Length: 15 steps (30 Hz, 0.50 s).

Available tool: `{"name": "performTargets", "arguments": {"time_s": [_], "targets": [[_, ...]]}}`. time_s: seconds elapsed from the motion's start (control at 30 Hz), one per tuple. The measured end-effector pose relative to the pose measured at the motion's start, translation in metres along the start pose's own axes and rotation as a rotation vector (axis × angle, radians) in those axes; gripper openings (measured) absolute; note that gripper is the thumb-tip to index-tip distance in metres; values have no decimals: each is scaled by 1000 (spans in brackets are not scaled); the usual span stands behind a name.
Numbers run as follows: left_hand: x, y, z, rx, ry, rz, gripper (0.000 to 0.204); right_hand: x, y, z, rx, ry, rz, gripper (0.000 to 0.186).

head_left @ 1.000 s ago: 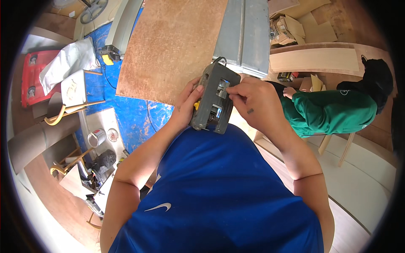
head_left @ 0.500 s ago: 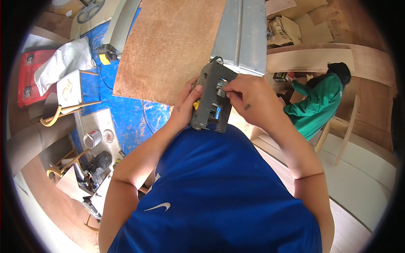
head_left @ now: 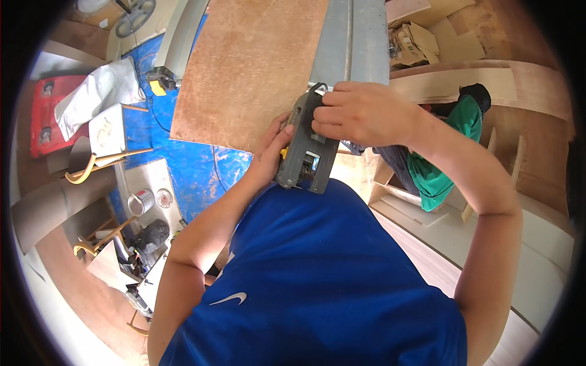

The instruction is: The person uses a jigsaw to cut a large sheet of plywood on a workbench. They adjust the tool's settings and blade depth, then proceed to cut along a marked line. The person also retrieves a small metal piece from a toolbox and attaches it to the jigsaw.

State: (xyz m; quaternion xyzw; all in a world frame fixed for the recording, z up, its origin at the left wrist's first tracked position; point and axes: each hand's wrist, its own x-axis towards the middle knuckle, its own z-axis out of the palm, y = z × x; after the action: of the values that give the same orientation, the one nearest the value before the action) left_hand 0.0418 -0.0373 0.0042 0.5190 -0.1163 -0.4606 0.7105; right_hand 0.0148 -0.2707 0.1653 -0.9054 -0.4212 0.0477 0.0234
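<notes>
A dark grey power tool (head_left: 306,154), which looks like a jigsaw, is held in front of my waist with its flat, slotted base turned up. My left hand (head_left: 270,151) is closed round its left side, the thumb near a yellow part (head_left: 284,152). Over the tool's far end is my right hand (head_left: 360,114), its fingers curled together against the base. What the right fingers pinch, if anything, is hidden under them. A cable loop (head_left: 318,87) shows at the far end.
A brown plywood sheet (head_left: 250,73) lies ahead, beside a grey metal surface (head_left: 351,39). Blue sheeting (head_left: 194,177) covers the floor at left, near a paint can (head_left: 141,202) and a red dolly (head_left: 52,116). At right a person in green (head_left: 444,168) bends among wooden boards.
My right hand has turned over the tool's far end, its elbow swinging outward to the right. The left hand keeps its grip. The person in green has shifted and bent lower.
</notes>
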Motion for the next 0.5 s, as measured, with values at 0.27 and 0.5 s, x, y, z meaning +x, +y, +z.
{"name": "performTargets", "arguments": {"time_s": [0.27, 0.5], "targets": [[0, 8, 1, -11, -4, -41, 62, 4, 25, 18, -36, 197, -213, 17], [4, 2, -3, -36, 2, -44, 62, -2, 17, 32, 78, 230, -3, 19]]}}
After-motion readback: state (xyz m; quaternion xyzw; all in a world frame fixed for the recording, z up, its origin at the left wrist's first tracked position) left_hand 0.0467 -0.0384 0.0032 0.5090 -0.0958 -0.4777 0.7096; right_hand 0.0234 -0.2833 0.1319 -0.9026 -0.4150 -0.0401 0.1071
